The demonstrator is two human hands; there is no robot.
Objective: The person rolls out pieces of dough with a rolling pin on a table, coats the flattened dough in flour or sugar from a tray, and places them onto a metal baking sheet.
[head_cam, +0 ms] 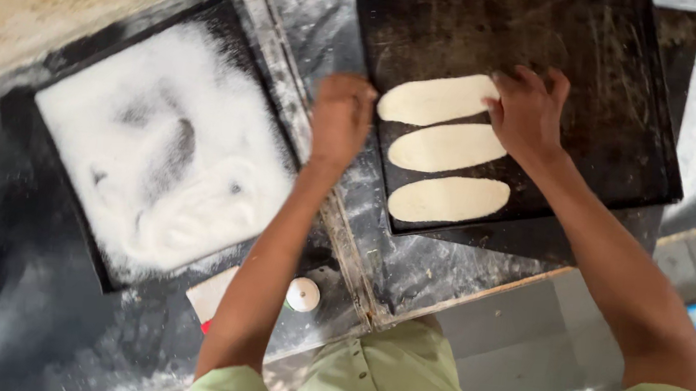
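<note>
Three flat oval pieces of pale dough lie side by side on a black baking tray (pixel 609 92). My right hand (pixel 527 111) rests its fingers on the right end of the far dough piece (pixel 432 100). My left hand (pixel 341 115) hovers at the tray's left edge, just left of that piece, blurred, with its fingers curled. The middle dough piece (pixel 445 146) and the near dough piece (pixel 448 199) lie untouched.
A second black tray (pixel 83 55) covered with white sugar or flour (pixel 159 154) sits to the left. A small white ball of dough (pixel 303 294) and a pale scraper (pixel 209 295) lie near the table's front edge. The dark tabletop is dusted with flour.
</note>
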